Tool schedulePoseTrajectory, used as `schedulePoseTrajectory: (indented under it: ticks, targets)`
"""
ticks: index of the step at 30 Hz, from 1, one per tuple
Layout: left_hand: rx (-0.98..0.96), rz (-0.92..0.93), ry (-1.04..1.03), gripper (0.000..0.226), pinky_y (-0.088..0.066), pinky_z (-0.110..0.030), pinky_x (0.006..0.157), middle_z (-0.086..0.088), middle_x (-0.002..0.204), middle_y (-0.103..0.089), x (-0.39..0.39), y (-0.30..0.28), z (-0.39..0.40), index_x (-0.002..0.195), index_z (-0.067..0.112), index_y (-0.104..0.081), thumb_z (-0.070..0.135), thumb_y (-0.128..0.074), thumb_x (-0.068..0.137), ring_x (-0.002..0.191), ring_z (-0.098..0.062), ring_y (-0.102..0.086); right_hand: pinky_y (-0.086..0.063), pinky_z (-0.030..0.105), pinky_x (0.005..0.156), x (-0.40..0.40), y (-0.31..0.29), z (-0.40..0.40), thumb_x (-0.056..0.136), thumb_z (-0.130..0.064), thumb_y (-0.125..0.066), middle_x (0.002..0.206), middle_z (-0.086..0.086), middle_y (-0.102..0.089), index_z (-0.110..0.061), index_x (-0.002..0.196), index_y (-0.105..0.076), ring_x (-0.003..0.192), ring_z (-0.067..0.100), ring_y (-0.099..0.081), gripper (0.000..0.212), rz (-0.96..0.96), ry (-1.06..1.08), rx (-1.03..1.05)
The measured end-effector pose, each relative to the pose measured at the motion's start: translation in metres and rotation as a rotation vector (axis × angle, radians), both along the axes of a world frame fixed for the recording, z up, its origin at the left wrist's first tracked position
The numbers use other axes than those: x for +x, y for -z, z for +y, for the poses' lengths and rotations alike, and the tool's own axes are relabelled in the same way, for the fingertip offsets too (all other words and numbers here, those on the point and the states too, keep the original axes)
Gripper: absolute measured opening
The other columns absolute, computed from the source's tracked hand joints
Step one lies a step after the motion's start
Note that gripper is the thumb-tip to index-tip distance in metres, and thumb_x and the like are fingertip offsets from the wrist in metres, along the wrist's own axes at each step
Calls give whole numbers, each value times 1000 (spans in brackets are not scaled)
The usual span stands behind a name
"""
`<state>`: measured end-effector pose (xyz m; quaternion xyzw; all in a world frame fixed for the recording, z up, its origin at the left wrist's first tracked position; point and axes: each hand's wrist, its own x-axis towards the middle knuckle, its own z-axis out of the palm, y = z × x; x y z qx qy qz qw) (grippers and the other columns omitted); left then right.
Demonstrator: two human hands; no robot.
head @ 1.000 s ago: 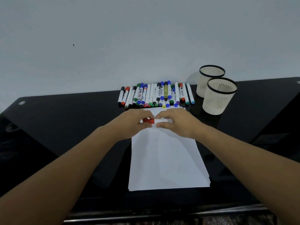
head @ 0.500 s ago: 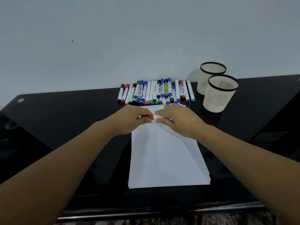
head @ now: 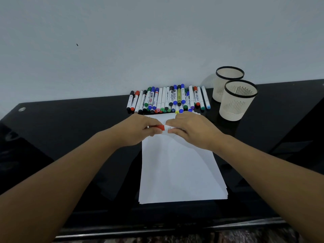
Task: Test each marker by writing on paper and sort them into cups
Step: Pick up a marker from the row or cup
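Pinched at its red cap (head: 161, 127) between thumb and curled fingers of the left hand (head: 138, 131), and gripped along its white barrel by the curled fingers of the right hand (head: 190, 128): a single marker (head: 165, 127), held level just above the far end of the paper stack (head: 178, 169). Cap and barrel meeting with no visible gap. Both forearms stretched in from the near edge, over a glossy black table (head: 70, 134). Beyond the hands, against the pale wall (head: 122, 41), a tight row of markers (head: 168, 99), lying side by side with caps of black, red, green, blue, pink and purple. Right of that row, two cream cups with black rims, the near cup (head: 236, 102) standing just in front of the far cup (head: 226, 79), overlapping it in view.
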<state>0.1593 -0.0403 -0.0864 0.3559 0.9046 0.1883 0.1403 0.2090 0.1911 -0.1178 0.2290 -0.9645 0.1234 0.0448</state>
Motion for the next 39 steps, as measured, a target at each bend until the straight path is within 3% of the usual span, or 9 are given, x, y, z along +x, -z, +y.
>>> schedulePoseTrajectory:
  ticks: [3, 10, 14, 20, 24, 27, 34, 37, 39]
  targets:
    - [-6, 5, -22, 26, -53, -27, 84, 16, 94, -68, -6, -6, -2, 123, 33, -68, 39, -55, 102, 91, -8, -64, -40, 30, 82, -5, -4, 0, 107, -46, -42, 112, -2, -65, -25, 142, -59, 102, 14, -53, 44, 59, -13, 18]
    - [8, -27, -30, 26, -44, -8, 74, 15, 92, -69, -6, -8, -9, 123, 32, -69, 39, -54, 103, 91, 3, -60, -41, 32, 74, -5, 0, 3, 105, -48, -36, 103, 2, -67, -18, 135, -65, 90, 15, -53, 51, 180, -81, 15]
    - [10, -46, -13, 26, -50, -21, 86, 13, 95, -70, -1, -9, -4, 124, 29, -69, 36, -55, 103, 93, -6, -64, -49, 36, 76, -2, 0, -8, 104, -49, -32, 105, 2, -67, -20, 136, -63, 94, 21, -58, 54, 130, -79, 46]
    - [-167, 55, -135, 21, -49, -28, 90, 16, 89, -71, -16, -14, -79, 109, 42, -69, 51, -54, 98, 86, 7, -62, -48, 36, 76, 7, 10, 65, 105, -43, -42, 104, -3, -63, -27, 136, -62, 99, 22, -58, 41, 121, 179, 101]
    - [-51, 59, -145, 28, -47, -26, 89, 11, 107, -68, -25, -8, -29, 125, 29, -68, 40, -58, 101, 98, -5, -60, -46, 35, 97, -3, 13, 2, 106, -49, -45, 129, -3, -66, -26, 144, -57, 119, 18, -57, 46, 111, 153, -134]
    - [-18, 68, -209, 27, -42, -19, 81, 12, 108, -65, -26, 8, -25, 125, 26, -66, 36, -59, 101, 94, -2, -57, -47, 33, 88, -2, 28, -10, 108, -46, -45, 126, -4, -63, -28, 146, -54, 116, 17, -56, 43, 46, 195, -115]
    - [73, 47, -252, 23, -50, -26, 93, 11, 114, -68, -14, 29, -40, 121, 25, -67, 31, -64, 99, 100, -4, -62, -51, 41, 81, -1, 43, -20, 109, -38, -43, 114, 2, -62, -22, 139, -54, 101, 22, -60, 36, -54, 331, -205]
    - [86, 87, -259, 23, -50, -25, 89, 9, 111, -66, -16, 30, -37, 120, 25, -67, 30, -65, 98, 97, -5, -61, -49, 42, 87, -7, 42, -26, 108, -22, -42, 116, 9, -62, -15, 143, -50, 101, 24, -58, 36, -107, 422, -406]
    - [72, 154, -265, 24, -51, -30, 91, 6, 111, -63, -18, 33, -35, 121, 23, -67, 30, -65, 98, 97, -9, -60, -46, 37, 83, -9, 39, -33, 108, -16, -41, 112, 3, -63, -20, 156, -37, 96, 20, -57, 48, -147, 438, -586]
